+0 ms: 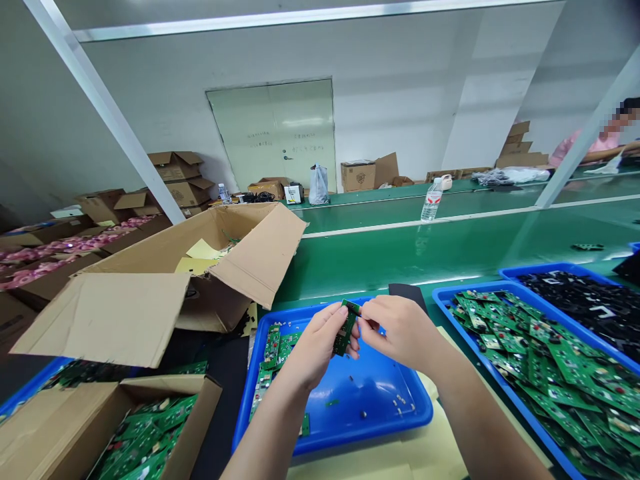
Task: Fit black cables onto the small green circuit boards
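Note:
A small green circuit board (345, 333) is gripped in my left hand (323, 340), tilted above a blue tray (330, 440). My right hand (395, 327) is closed in a pinch at the board's upper right edge. Whatever its fingertips hold, if anything, is hidden. Under my left hand, several circuit boards (273, 347) lie along the tray's left side. Small white pieces (400, 403) and a dark round bit (363, 415) are scattered on the tray floor.
To the right stands a blue tray heaped with circuit boards (560, 367), and behind it one of black parts (575, 300). Cardboard boxes (105, 320) crowd the left. A water bottle (431, 200) stands farther back. A person (595, 143) sits at the far right.

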`<state>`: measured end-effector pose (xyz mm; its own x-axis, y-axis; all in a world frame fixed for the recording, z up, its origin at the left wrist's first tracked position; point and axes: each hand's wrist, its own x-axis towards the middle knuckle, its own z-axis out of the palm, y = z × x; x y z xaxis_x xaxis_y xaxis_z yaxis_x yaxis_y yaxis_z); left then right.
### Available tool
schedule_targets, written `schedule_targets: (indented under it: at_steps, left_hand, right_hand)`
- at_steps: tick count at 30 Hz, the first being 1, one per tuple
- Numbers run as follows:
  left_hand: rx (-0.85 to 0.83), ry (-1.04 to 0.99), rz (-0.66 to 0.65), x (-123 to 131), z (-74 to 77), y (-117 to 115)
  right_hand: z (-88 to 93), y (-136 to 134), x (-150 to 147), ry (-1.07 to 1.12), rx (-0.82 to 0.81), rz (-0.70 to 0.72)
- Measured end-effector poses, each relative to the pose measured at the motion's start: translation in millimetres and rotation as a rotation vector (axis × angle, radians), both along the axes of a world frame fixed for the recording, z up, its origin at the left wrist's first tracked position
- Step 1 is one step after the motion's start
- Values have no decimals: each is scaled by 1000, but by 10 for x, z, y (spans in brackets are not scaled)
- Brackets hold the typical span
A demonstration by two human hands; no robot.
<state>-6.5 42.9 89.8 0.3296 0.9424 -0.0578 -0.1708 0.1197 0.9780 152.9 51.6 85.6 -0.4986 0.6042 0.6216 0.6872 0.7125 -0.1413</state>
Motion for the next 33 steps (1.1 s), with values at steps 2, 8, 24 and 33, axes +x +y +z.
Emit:
schedule_targets:
  at_steps: [2, 8, 24, 33]
  left_hand:
    - [9, 11, 5, 2, 3, 1]
    - [25, 58, 12, -2, 3, 18]
    - [196, 332, -111, -39, -23, 31]
    - [231, 360, -96, -71, 10, 43]
  right_hand:
    - [4, 4, 5, 6, -6, 0]
    - [24, 24, 61, 3, -49, -45]
    - [7, 77, 71, -52, 125, -38]
    - [-26, 74, 30, 249, 10, -31]
